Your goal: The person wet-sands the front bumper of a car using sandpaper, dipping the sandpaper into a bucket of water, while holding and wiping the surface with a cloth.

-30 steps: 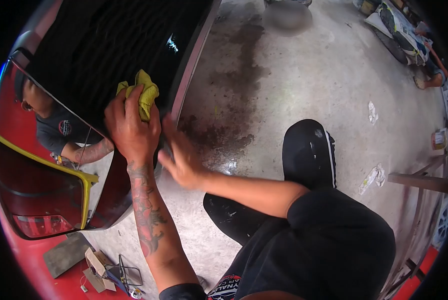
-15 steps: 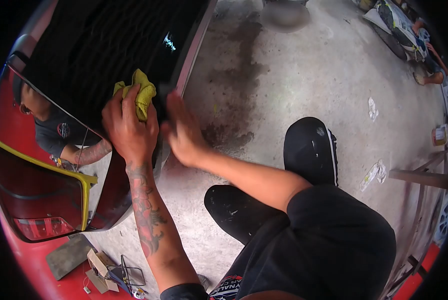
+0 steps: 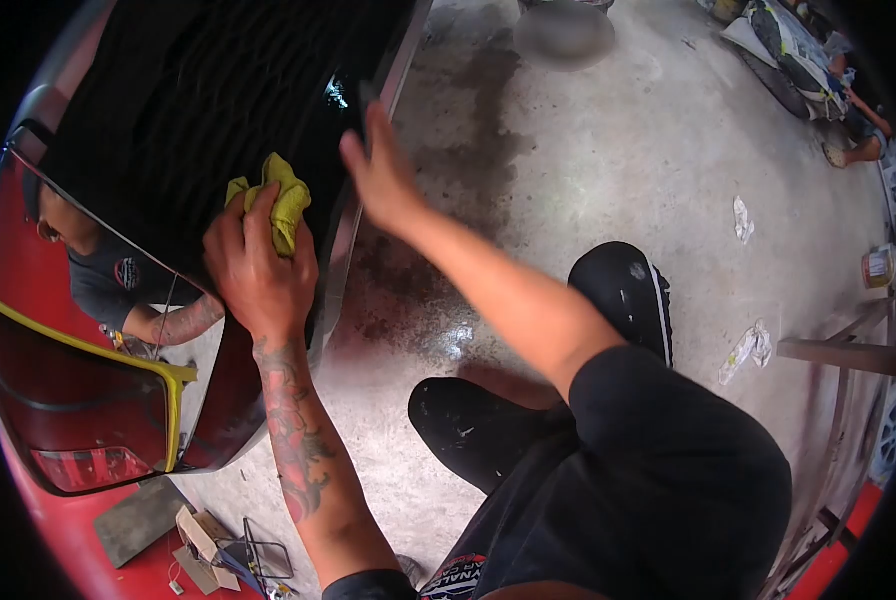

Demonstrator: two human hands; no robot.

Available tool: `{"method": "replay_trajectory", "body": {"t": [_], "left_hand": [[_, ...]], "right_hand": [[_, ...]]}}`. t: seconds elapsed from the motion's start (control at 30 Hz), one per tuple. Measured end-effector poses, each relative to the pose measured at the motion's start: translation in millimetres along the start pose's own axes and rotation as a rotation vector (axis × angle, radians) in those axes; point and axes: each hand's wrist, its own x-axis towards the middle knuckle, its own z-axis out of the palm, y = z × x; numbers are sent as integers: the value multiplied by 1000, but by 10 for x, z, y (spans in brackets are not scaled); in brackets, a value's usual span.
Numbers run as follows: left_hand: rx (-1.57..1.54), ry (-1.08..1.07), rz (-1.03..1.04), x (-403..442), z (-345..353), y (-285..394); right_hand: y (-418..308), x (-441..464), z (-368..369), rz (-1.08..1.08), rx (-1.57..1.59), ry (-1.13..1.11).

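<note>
A crumpled yellow cloth (image 3: 286, 200) is gripped in my left hand (image 3: 260, 268), which rests on the rear of a dark vehicle body, close to its black mesh-patterned surface (image 3: 198, 120). Further up and to the right, my right hand (image 3: 386, 180) is at the panel's long edge (image 3: 346, 245), blurred by motion. Its fingers are around a small dark grey piece that I cannot make out. Below and left of my left hand is a dark red tail light (image 3: 78, 400) bordered by yellow tape (image 3: 176, 415).
Two crumpled white papers (image 3: 746, 350) lie on the concrete floor (image 3: 588, 170). A metal frame (image 3: 838, 355) and a can (image 3: 876, 267) stand at the right. Another person's leg (image 3: 858, 152) shows at the upper right. An open cardboard box (image 3: 203, 540) lies at the lower left.
My right hand has moved up along the panel edge, away from my left hand. My left hand stays nearly in place with the yellow cloth.
</note>
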Motion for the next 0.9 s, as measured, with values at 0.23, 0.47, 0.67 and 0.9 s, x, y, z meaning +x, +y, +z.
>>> {"method": "replay_trajectory", "body": {"t": [0.23,0.47,0.67,0.9], "left_hand": [[-1,-5,-2,7,-5,26],[2,-8,2,5,-5,7],[1,-7,5,17,-2,26],[10,-53,3,36,-40,87]], "right_hand": [[-111,-523,-17,-115,-183,-118],[-16,149,-100,-52,-64,-66],[-107,285,-209,-34,34,-75],[-59,-237,-73,-220,-11,-78]]}}
